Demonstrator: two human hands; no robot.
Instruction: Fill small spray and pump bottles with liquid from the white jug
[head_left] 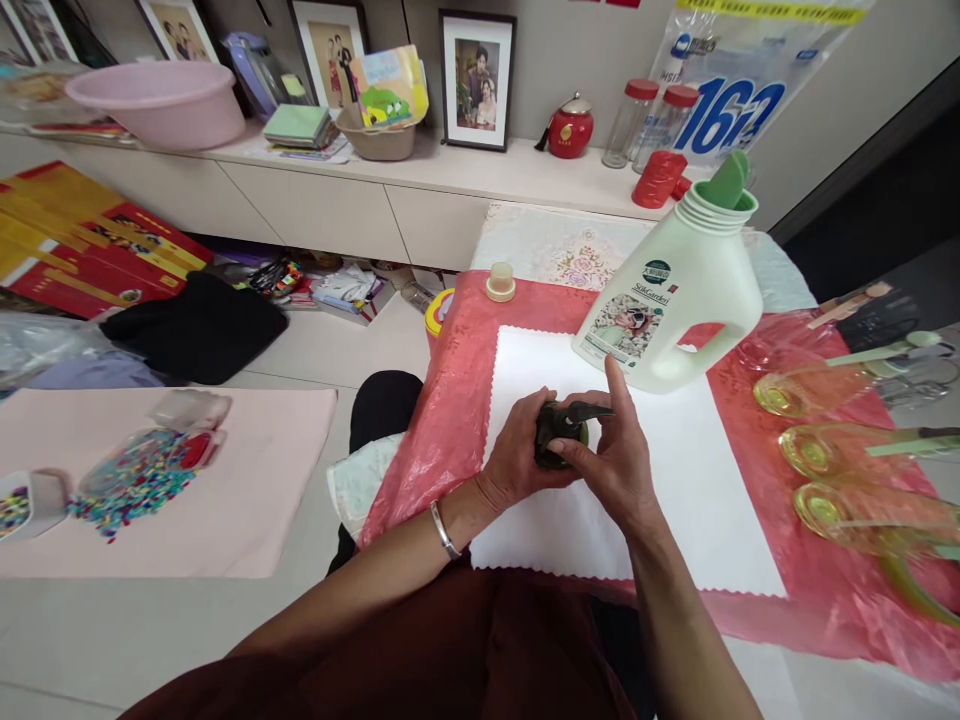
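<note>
A small dark green pump cap (559,436) with a black spout pointing to the right sits between both hands, over the white cloth (660,500) spread on the table. It is rounded and glossy; much of its body is hidden by the fingers, so its lower part cannot be made out.

The left hand (516,462) curls around the cap from the left, fingers closed on its side, with a silver bangle (444,530) on the wrist. The right hand (619,462) grips it from the right with thumb and bent fingers, while the index finger sticks straight up, apart from the cap. Both forearms come in from the bottom edge and meet over the cloth.

Just beyond the hands, a white plastic detergent jug (675,300) lies tilted on the cloth, its open green-rimmed neck pointing up and to the right, a printed label on its face. The cloth is matte with a scalloped edge and lies on a shiny, wrinkled pink plastic sheet (442,420). A small pale yellow cap (500,283) stands on the far edge of that sheet. To the right lie translucent yellow-green scoops (840,450) with long handles, side by side on the pink sheet
</note>
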